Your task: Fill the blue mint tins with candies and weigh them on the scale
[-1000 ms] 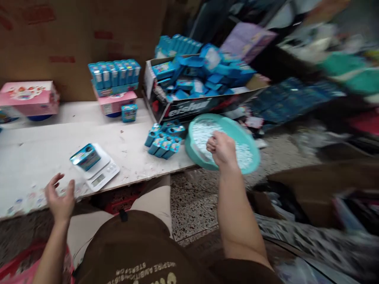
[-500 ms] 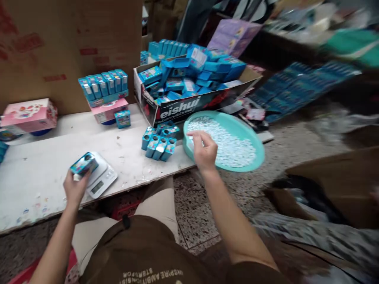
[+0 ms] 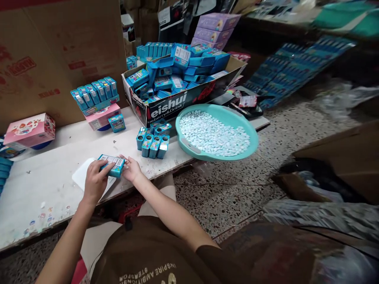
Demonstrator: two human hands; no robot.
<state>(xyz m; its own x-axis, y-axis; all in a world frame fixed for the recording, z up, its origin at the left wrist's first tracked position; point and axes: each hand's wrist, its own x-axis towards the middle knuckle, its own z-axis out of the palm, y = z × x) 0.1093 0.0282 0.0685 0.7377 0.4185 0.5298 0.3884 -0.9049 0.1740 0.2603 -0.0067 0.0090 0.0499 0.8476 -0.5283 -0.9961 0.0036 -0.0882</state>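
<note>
My left hand [image 3: 95, 182] grips a small blue candy tin [image 3: 114, 165] above the white digital scale [image 3: 84, 173], and its fingers lie over the tin's printed side. At the tin's right end is my right hand [image 3: 132, 170], cupped with the palm partly up. A few small white candies seem to show at its fingers, though they are hard to make out. Several open blue tins [image 3: 154, 145] stand together to the right of my hands. Beside them, a turquoise basin [image 3: 253, 144] holds many small pale candies [image 3: 214, 134].
A black carton [image 3: 168, 108] full of blue tins stands behind the basin. Pink boxes [image 3: 29, 130] and a tray of upright blue tins [image 3: 96, 96] sit along the large cardboard box [image 3: 62, 51]. The white table's front edge [image 3: 142, 182] runs just before my lap.
My right hand has moved left from over the basin to the tin. My left hand has shifted right and turned the tin so its printed side faces up. The view has moved slightly.
</note>
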